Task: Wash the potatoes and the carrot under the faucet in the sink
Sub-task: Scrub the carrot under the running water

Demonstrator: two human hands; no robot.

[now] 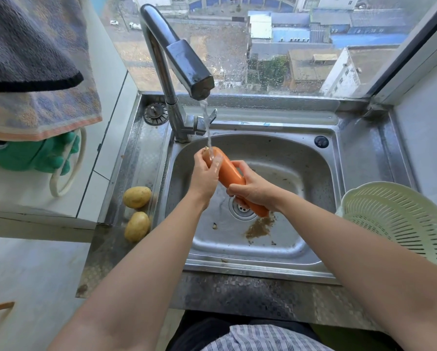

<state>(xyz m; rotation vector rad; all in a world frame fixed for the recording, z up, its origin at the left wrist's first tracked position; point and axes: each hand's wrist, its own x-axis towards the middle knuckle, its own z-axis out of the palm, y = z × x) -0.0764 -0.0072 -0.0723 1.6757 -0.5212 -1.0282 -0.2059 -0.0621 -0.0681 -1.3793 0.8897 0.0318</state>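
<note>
Two potatoes are lying on the steel worktop, well to the left of your left fingers. The far potato and the near potato are close beside each other, outside the sink. A pale green colander is standing to the right of your right fingers, at the sink edge. The faucet is hanging above your left fingers, and its water stream is falling on the thick end of the carrot, touching those fingers.

Your left hand is gripping the thick end with its fingers curled round it. Your right hand is holding the thinner part with its fingers clamped round it. The carrot is slanting over the basin, with its thin end above the drain.

Brown dirt is lying on the sink bottom, just below your right fingers. Towels are hanging far to the left of your left fingers. A window behind the faucet is showing roofs.
</note>
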